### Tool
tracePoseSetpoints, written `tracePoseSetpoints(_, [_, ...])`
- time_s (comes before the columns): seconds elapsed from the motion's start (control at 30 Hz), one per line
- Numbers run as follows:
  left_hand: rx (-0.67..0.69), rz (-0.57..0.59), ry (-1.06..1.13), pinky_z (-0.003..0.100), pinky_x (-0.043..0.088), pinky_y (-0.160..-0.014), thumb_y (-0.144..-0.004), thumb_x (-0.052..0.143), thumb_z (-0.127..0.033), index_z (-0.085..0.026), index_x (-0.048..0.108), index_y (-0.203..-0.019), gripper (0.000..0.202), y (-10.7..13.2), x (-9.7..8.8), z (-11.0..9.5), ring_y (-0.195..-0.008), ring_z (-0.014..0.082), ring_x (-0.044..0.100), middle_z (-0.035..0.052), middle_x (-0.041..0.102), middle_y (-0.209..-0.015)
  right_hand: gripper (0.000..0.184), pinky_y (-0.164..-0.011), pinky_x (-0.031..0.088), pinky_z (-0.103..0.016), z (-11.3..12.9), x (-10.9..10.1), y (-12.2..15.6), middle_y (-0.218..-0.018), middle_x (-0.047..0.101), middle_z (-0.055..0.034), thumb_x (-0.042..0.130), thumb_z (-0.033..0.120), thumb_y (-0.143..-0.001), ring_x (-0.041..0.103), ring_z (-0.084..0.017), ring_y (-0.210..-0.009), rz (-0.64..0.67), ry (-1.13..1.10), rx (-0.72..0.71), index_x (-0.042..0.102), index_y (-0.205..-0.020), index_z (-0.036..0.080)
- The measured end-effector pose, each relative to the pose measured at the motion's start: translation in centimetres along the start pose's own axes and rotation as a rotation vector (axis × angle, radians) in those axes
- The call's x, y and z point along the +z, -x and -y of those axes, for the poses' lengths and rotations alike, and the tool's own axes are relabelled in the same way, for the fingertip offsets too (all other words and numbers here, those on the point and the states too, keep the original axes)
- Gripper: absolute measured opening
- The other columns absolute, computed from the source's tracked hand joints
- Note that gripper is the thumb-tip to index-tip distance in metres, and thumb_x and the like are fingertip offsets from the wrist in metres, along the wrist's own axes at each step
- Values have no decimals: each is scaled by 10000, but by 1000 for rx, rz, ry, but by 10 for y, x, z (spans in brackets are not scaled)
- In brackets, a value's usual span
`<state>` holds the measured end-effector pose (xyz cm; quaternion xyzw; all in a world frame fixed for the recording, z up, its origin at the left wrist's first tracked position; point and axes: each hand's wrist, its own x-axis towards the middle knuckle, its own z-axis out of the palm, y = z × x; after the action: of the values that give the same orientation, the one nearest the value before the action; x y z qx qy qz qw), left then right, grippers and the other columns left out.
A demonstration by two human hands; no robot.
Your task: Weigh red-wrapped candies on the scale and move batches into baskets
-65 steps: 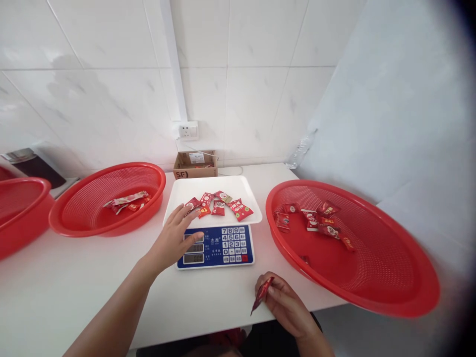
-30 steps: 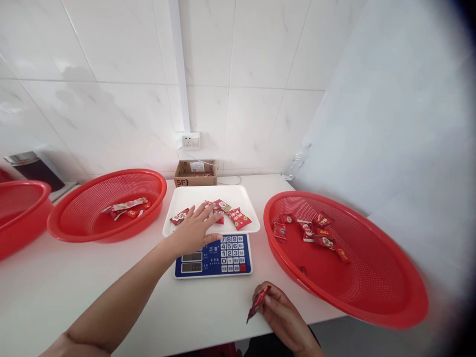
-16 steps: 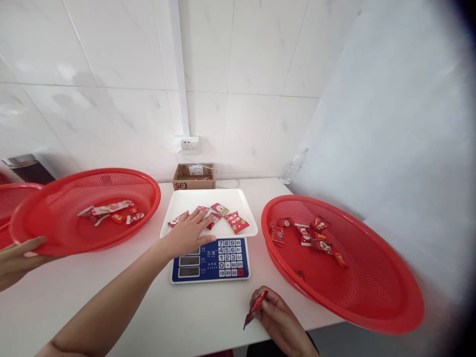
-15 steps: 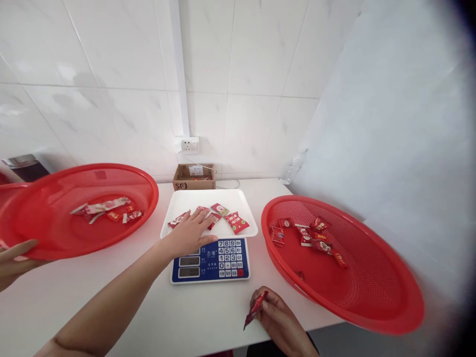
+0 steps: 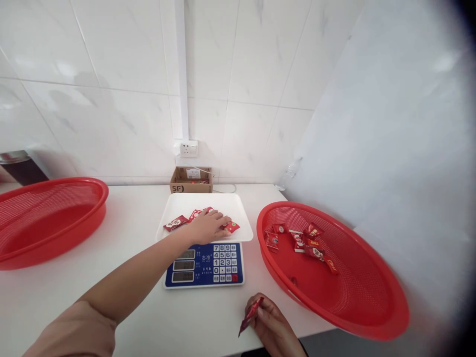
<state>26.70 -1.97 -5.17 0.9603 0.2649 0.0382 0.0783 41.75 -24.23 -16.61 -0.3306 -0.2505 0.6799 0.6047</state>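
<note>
Red packets (image 5: pixel 175 223), red baskets (image 5: pixel 362 297), white tray (image 5: pixel 186 204), blue panel (image 5: pixel 205 264) — grey-veined white tiles (image 5: pixel 126 44)

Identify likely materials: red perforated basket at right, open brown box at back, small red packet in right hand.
Red rounded perforated basket: likely moulded plastic; smooth sheen, uniform colour.
Open brown rectangular box: probably cardboard; matte, thin-walled, printed front.
Small red flat packet in right hand: plastic film or foil, slightly shiny; can't tell which.

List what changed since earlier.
The left hand moved right over the pan. The left-side packets and the co-worker's hand gripping their basket have disappeared; whether the left basket is the same one is unclear. The right hand still grips its packet; the right basket stayed put.
</note>
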Motion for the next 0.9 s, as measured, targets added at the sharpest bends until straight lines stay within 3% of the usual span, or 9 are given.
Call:
tracePoseSetpoints(0.13, [-65,-21,33,432,241,-1074,-911,315,-531,-285,487,-1269,467,18,-7,15,-1282,255,395,64,507,-1348,207,-673,375,-249,0,-1,-2,-682,602,-4,754,335,-703,522,-113,-660,7,12,17,634,-705,166])
tracePoseSetpoints(0.3, [-254,-58,77,446,187,-1117,-901,229,-598,-235,257,-1433,645,55,-16,42,-1416,259,152,98,255,-1526,212,-661,372,-258,0,-2,-3,-681,596,-6,752,349,-701,521,-119,-645,11,9,31,641,-719,169])
tracePoseSetpoints(0.47, [-349,35,103,525,146,-1115,-807,321,-716,-187,172,-1472,864,78,-13,54,-1423,327,75,150,169,-1546,220,-658,371,-256,0,-4,-5,-680,588,-8,767,350,-680,515,-122,-652,11,12,45,649,-727,171])
tracePoseSetpoints(0.6, [-315,101,122,534,118,-1119,-776,335,-746,-242,112,-1482,895,71,-8,50,-1426,315,31,107,101,-1561,225,-646,372,-256,1,-4,-5,-670,585,-13,781,349,-661,504,-122,-641,0,9,57,656,-712,169])
tracePoseSetpoints(0.77, [-263,84,116,550,90,-1113,-771,339,-750,-266,55,-1483,907,42,-4,47,-1426,320,-9,103,51,-1568,207,-643,376,-248,-2,-7,-7,-668,592,-14,772,341,-675,507,-116,-636,12,-6,39,660,-711,171])
tracePoseSetpoints(0.9, [-212,37,91,521,168,-1099,-772,383,-727,-280,222,-1454,831,21,-2,46,-1407,332,159,121,227,-1534,215,-628,372,-234,-8,-14,-9,-667,599,-12,776,342,-671,504,-105,-623,3,-21,35,649,-715,173])
